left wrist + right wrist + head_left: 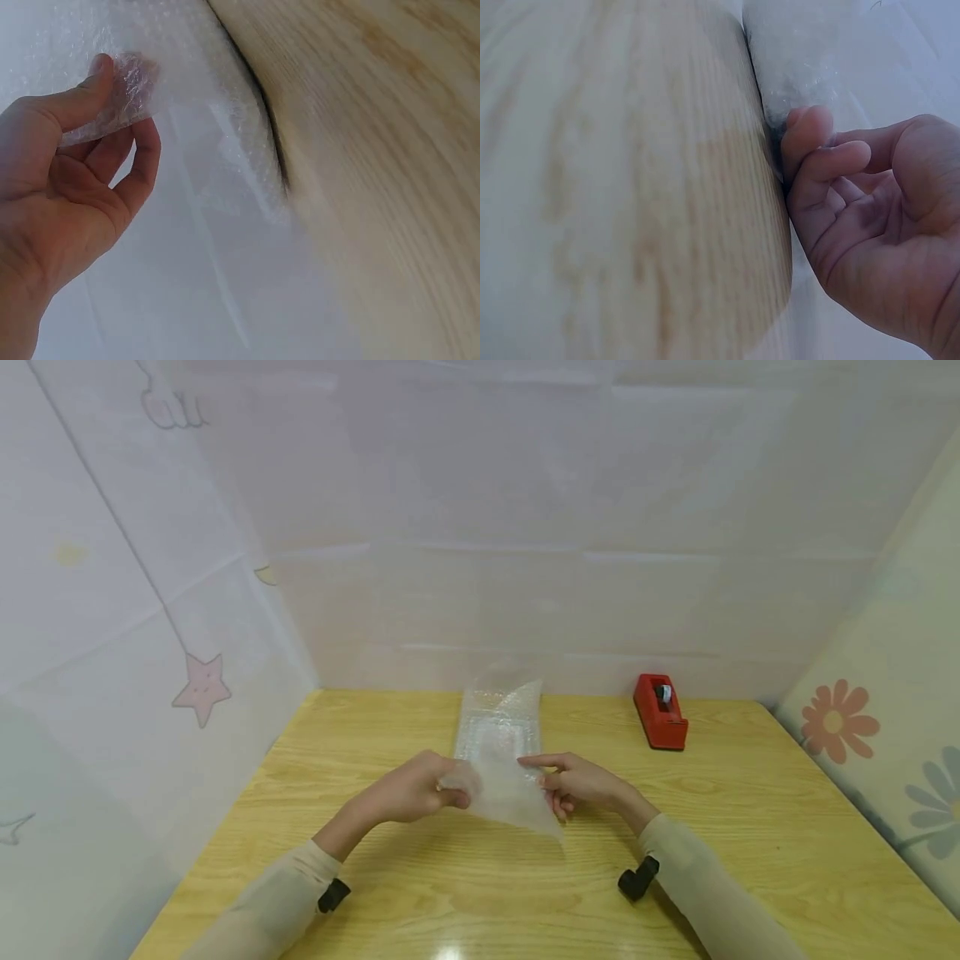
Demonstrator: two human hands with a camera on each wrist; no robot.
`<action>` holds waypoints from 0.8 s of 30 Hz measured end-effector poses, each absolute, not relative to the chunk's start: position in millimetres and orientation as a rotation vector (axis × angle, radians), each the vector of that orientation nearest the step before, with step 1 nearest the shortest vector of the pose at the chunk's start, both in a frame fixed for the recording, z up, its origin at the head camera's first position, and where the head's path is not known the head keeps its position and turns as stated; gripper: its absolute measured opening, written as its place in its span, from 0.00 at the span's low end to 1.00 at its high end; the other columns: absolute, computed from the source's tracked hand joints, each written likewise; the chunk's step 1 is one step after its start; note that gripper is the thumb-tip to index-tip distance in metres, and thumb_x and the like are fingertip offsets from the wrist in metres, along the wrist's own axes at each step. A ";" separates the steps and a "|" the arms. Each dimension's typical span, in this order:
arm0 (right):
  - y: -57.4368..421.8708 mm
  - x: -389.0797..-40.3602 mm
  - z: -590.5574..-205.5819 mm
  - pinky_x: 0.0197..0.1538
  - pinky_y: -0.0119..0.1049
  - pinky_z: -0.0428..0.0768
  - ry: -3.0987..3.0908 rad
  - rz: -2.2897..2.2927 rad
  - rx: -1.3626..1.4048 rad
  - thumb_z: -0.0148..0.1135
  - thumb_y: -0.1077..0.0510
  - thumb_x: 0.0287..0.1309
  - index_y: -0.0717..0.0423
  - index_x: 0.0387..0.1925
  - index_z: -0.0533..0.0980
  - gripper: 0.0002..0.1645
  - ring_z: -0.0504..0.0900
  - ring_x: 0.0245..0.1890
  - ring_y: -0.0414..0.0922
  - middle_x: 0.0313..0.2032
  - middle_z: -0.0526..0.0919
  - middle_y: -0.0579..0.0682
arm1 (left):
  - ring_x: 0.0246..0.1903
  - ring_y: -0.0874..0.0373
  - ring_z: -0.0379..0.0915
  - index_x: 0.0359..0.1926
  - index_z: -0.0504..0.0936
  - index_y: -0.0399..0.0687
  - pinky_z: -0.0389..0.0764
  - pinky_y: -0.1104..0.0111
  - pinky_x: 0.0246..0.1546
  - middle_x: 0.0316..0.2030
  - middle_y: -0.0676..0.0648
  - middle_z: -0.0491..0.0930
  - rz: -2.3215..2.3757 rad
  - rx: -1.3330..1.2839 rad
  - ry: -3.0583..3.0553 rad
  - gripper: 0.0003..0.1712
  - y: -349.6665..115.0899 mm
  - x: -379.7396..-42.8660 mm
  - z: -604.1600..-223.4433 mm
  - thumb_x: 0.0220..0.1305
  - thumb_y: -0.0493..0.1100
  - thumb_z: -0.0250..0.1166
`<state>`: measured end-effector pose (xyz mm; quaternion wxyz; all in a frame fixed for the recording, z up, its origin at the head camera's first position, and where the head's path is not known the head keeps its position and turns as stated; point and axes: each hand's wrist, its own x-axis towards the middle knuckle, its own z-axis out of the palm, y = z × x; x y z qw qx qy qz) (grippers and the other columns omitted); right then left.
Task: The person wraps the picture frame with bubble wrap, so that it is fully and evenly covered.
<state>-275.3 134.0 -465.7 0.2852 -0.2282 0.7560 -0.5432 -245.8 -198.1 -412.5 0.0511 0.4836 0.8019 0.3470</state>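
Note:
A sheet of clear bubble wrap [498, 793] lies lengthwise on the table, its near end lifted and its far end reaching the back wall. Through it shows a pale rectangular outline [497, 737]; what that is cannot be told. My left hand [420, 787] pinches the near left corner between thumb and fingers, and in the left wrist view the film [135, 82] covers the fingertips. At the right edge, my right hand [581, 781] holds the wrap, its index finger stretched across the top and the other fingers curled low by the table, as the right wrist view shows.
A red tape dispenser [662, 714] with a roll in it stands at the back right of the wooden table [360, 877]. Pale hanging sheets [525, 527] enclose the table at the back and both sides. Small black cameras [637, 878] are strapped to both sleeves.

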 end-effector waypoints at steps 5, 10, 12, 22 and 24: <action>135.4 -275.8 -465.3 0.21 0.35 0.71 2.087 -1.420 -0.549 0.42 0.70 0.67 0.55 0.76 0.63 0.36 0.68 0.15 0.44 0.18 0.75 0.53 | 0.37 0.58 0.84 0.47 0.86 0.47 0.84 0.62 0.39 0.37 0.52 0.87 1.316 1.125 2.425 0.09 -201.2 -261.3 -418.7 0.66 0.37 0.70; 137.5 -279.3 -468.2 0.22 0.34 0.69 2.029 -1.435 -0.528 0.42 0.70 0.68 0.52 0.77 0.62 0.37 0.72 0.16 0.45 0.21 0.80 0.59 | 0.39 0.52 0.83 0.46 0.87 0.43 0.84 0.59 0.39 0.43 0.48 0.84 1.495 0.720 2.364 0.08 -200.3 -277.2 -426.2 0.70 0.41 0.68; 137.6 -280.8 -469.5 0.21 0.34 0.68 2.016 -1.431 -0.565 0.43 0.70 0.69 0.51 0.77 0.63 0.36 0.71 0.16 0.45 0.21 0.81 0.60 | 0.39 0.50 0.83 0.51 0.85 0.40 0.84 0.58 0.39 0.43 0.46 0.84 1.529 0.609 2.315 0.13 -199.2 -281.7 -427.6 0.72 0.42 0.66; 138.0 -286.2 -471.8 0.19 0.35 0.67 2.012 -1.401 -0.666 0.46 0.67 0.72 0.49 0.74 0.67 0.33 0.67 0.13 0.45 0.19 0.81 0.61 | 0.41 0.50 0.80 0.54 0.83 0.43 0.83 0.57 0.39 0.45 0.44 0.82 1.556 0.406 2.318 0.23 -190.2 -299.5 -424.1 0.70 0.56 0.67; 137.9 -286.5 -471.1 0.19 0.35 0.67 2.006 -1.409 -0.672 0.46 0.69 0.70 0.51 0.71 0.71 0.31 0.67 0.13 0.45 0.19 0.80 0.61 | 0.38 0.50 0.79 0.51 0.83 0.42 0.83 0.57 0.38 0.42 0.44 0.83 1.576 0.412 2.321 0.23 -188.8 -305.0 -423.4 0.69 0.56 0.68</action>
